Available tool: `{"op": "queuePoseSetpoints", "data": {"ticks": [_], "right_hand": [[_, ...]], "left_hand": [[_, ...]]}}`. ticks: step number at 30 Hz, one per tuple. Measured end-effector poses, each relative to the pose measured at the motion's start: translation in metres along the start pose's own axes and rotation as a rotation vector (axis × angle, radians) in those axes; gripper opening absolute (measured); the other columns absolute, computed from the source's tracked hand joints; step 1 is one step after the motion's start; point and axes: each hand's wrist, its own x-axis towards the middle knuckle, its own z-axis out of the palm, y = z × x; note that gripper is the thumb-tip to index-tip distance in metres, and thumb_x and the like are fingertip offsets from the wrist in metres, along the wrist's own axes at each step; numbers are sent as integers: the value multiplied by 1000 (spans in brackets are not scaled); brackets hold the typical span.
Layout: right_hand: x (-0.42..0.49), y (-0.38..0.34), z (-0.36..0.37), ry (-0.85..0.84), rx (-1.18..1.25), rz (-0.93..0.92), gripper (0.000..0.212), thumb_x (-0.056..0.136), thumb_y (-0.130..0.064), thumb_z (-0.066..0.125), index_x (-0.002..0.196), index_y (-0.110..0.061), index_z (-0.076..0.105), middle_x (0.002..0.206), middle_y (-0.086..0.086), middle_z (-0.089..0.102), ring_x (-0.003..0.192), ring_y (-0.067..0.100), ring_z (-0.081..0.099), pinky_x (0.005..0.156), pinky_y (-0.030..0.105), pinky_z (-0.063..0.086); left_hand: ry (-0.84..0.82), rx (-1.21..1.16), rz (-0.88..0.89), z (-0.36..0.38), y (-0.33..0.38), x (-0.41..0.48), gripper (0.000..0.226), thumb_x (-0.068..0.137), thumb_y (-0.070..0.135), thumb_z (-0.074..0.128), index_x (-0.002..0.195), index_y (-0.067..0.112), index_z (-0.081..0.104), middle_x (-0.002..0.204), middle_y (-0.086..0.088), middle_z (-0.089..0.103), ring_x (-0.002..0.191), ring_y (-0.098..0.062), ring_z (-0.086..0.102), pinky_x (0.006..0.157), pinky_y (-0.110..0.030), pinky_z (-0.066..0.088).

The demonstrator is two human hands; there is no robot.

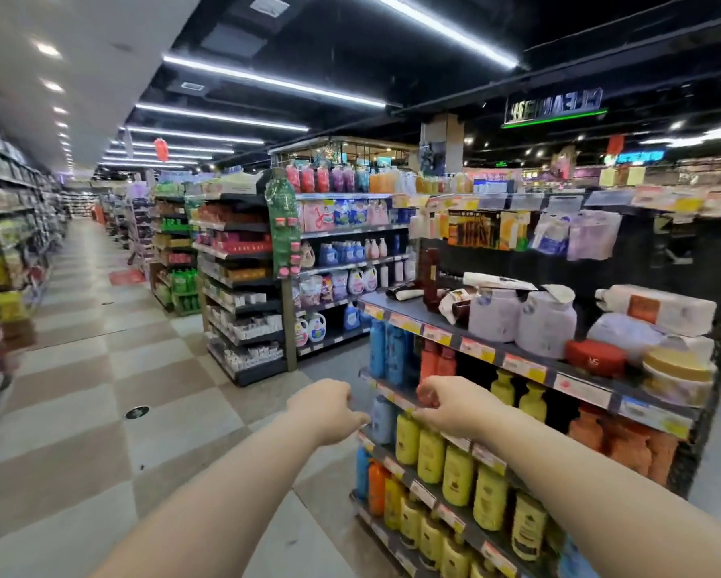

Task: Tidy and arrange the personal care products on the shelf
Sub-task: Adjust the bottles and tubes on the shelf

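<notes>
Hands both reach toward the near end of the rack. Left hand (329,410) is loosely curled with nothing visible in it, just off the shelf corner. Right hand (450,406) has fingers bent at the price strip (386,392) above the yellow bottles (430,452). Can't tell if it's pinching anything, frame is blurred.

Mess is on the top shelf (392,304): tubes (404,292) lying flat beside an upright brown bottle (429,277), two white tubs (496,314) with packs dumped on them, red jar (596,357) further along. Lower rows look roughly lined up.

Handling guess:
- Yellow bottles: rigid plastic, likely full so fairly heavy, glossy so a bit slippery. Grab round the body, not the cap.
- Tubs: broad, probably need a wide grip on the side wall, or both hands.
- Tubes: soft and light. Pinch mid-body, stand on the cap.
- Brown bottle: tall and narrow, likely tips easily. Hold low.
</notes>
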Motion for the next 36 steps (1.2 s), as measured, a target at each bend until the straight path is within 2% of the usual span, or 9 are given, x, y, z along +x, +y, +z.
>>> {"op": "queuePoseSetpoints", "data": {"ticks": [7,11,19,25,30,34,36], "right_hand": [[134,-18,18,-54,-29,-11,46,85,-45,56,127,-28,50,126,-2,57,112,17,56,91,36,50],[214,-23,27,-31,-38,34,48,85,-45,57,128,-27,49,127,-2,56,111,17,56,89,33,50],[361,-47,36,43,-15,125,48,86,-45,55,130,-26,48,132,1,54,116,19,53,94,37,48],[419,-11,33,57,-21,267,51,85,-45,56,132,-27,48,135,-2,52,122,18,50,98,35,44],[485,30,23,136,-7,330,39,84,-47,59,116,-25,58,123,0,61,113,19,56,92,33,47],[551,56,16,136,12,319,48,83,-44,59,126,-22,53,129,2,58,117,20,54,96,35,45],[582,68,7,138,16,303,47,85,-43,58,127,-23,52,129,3,57,117,21,54,96,35,45]], "left_hand": [[-20,-1,-7,8,-62,124,55,82,56,49,126,23,50,129,-2,50,116,-23,52,89,-36,46],[-18,17,68,12,-94,203,55,83,57,48,125,22,51,129,-3,49,115,-24,51,91,-38,47],[-22,31,200,-8,-157,371,58,83,58,49,129,22,48,135,-4,45,120,-25,48,93,-38,44],[-77,-60,319,12,-141,466,56,83,57,51,125,21,52,131,-3,50,116,-24,51,93,-39,46],[-64,-119,397,27,-122,538,54,81,57,52,125,26,52,130,-2,49,117,-24,51,92,-38,47],[-100,-94,423,28,-114,600,47,81,53,52,116,22,56,121,-4,53,114,-25,52,93,-41,46],[-89,-68,428,21,-106,635,51,83,54,52,121,21,54,125,-5,50,117,-26,50,95,-42,44]]}}
